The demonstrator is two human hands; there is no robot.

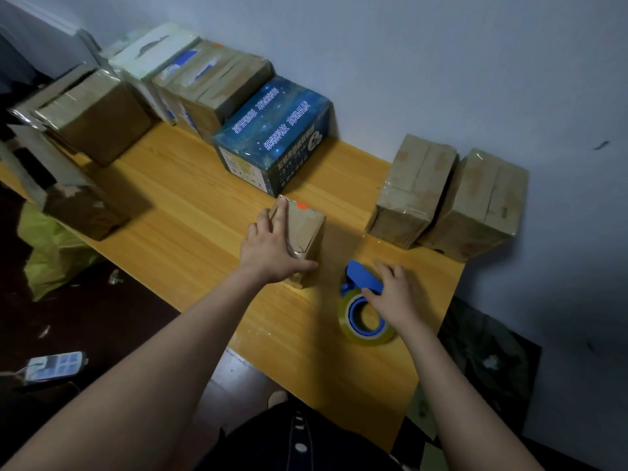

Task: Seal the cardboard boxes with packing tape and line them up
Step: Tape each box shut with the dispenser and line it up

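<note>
counter (pixel 190 212) lying open left of small box (pixel 306 229) | left hand (pixel 268 246) pressing flat on taped top | right hand (pixel 394 290) gripping tape dispenser (pixel 360 277)

Left grip (pixel 272 248) flat on small box (pixel 306 227), fingers (pixel 280 212) straight; right grip (pixel 394 294) curled over tape dispenser (pixel 361 276); arms extended.

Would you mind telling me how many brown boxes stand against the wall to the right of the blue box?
2: the left brown box nearer the blue box, the right brown box right beside it. No more seem hidden there.
</note>
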